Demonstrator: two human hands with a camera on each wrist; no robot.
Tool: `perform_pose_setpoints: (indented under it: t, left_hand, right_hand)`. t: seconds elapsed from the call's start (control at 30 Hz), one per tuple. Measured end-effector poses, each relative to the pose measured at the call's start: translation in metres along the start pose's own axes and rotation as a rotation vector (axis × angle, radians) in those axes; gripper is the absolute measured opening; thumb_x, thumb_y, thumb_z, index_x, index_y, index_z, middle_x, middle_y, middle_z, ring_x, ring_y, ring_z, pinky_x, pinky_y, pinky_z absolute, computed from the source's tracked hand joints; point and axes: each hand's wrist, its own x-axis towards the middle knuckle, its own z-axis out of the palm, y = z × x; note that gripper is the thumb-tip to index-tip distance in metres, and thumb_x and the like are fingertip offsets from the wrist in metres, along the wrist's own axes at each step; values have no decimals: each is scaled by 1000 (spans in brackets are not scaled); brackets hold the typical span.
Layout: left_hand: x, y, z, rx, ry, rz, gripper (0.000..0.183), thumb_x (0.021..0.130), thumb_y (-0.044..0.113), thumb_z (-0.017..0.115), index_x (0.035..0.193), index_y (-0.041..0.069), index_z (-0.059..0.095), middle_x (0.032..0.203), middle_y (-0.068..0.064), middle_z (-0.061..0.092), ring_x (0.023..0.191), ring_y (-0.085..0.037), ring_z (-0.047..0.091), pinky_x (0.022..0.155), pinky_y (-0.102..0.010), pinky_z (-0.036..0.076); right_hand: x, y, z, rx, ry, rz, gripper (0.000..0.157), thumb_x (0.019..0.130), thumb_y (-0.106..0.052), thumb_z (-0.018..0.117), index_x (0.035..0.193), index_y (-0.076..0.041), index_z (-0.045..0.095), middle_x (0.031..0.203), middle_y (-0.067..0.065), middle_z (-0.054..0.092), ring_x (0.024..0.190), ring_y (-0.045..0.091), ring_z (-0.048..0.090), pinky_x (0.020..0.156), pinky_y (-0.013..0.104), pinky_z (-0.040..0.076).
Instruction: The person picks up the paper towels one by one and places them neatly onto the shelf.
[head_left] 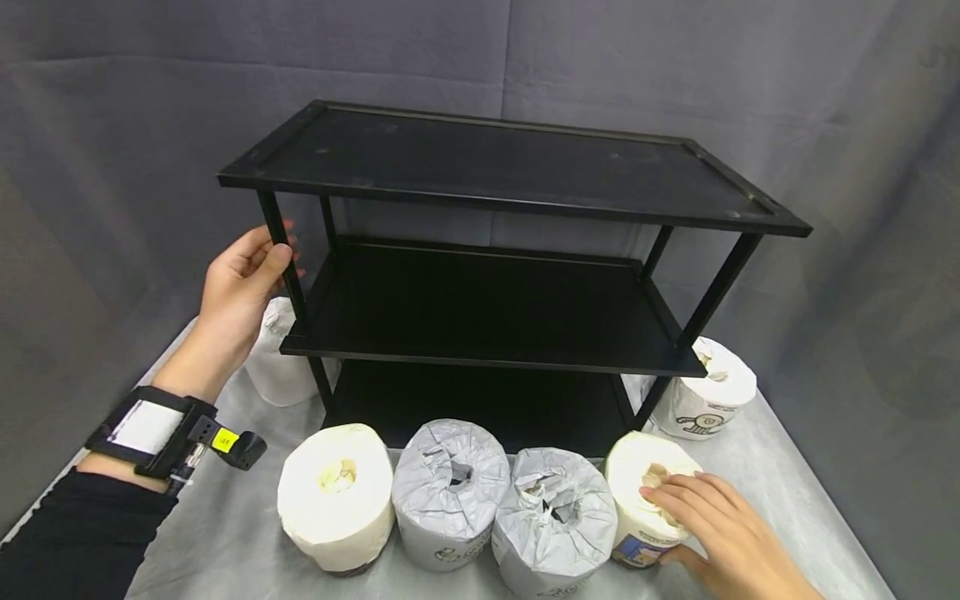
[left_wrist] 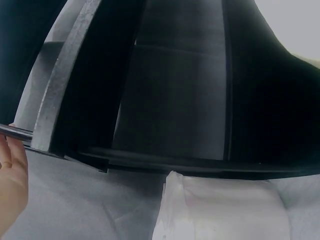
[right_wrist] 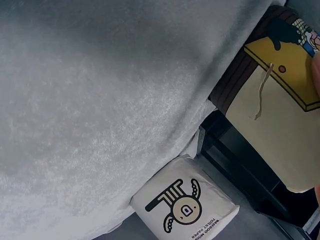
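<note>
My left hand (head_left: pixel 238 287) grips the left front post (head_left: pixel 293 287) of a black three-tier rack (head_left: pixel 487 171), thumb in front and fingers behind. In the left wrist view, that hand's fingers (left_wrist: pixel 14 155) show at the left edge. My right hand (head_left: pixel 723 529) holds a cream-wrapped toilet paper roll (head_left: pixel 626 462) at the rack's front right, fingers over its top and thumb at its side. Its printed yellow and brown wrapper (right_wrist: pixel 295 75) shows in the right wrist view. Left of it stand two white-wrapped toilet paper rolls (head_left: pixel 551 525) and another cream-wrapped roll (head_left: pixel 330 508).
One white-wrapped roll (head_left: pixel 716 392) with a cartoon print stands beside the rack's right end. Another white roll (head_left: pixel 277 367) is behind my left forearm, partly hidden. A pale grey cloth (head_left: pixel 225 500) covers the surface, with grey curtains (head_left: pixel 420 50) around it.
</note>
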Motion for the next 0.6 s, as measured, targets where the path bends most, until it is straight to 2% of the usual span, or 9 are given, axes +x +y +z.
perform_pose_setpoints:
  t: [0.13,0.23,0.37,0.47,0.6]
  left_hand:
    - [0,-2,0,25,5,19,23,88,4,59,109,8,65,93,5,66,85,-7,59,73,-12,54]
    - [-2,-1,0,85,23,28,23,88,6,60,110,8,65,95,6,66,86,-7,59,73,-11,54]
    - [-6,-1,1,166,49,34,24,88,10,60,112,9,64,96,8,65,87,-6,60,77,-9,51]
    - [-7,-1,1,169,56,49,24,88,9,60,112,8,63,95,8,65,86,-6,60,78,-9,50]
    - [-7,-1,0,145,57,66,23,88,7,59,111,8,63,94,7,65,86,-6,61,78,-9,51]
  right_hand:
    - [-2,0,-4,-16,-20,12,81,43,-23,77,121,-5,62,107,4,69,106,16,52,117,22,17]
    - [0,-2,-9,-24,-34,22,80,45,-25,77,121,-5,62,106,4,69,105,17,51,117,21,15]
    - [5,-5,-22,-38,-93,58,79,46,-24,77,121,-5,61,107,6,68,106,18,50,117,19,10]
    - [11,-7,-32,-53,-140,83,82,45,-22,78,123,-5,59,108,7,67,107,18,48,118,18,6]
    - [21,-9,-45,-74,-128,71,82,45,-24,76,123,-5,58,107,8,66,106,20,48,119,20,4]
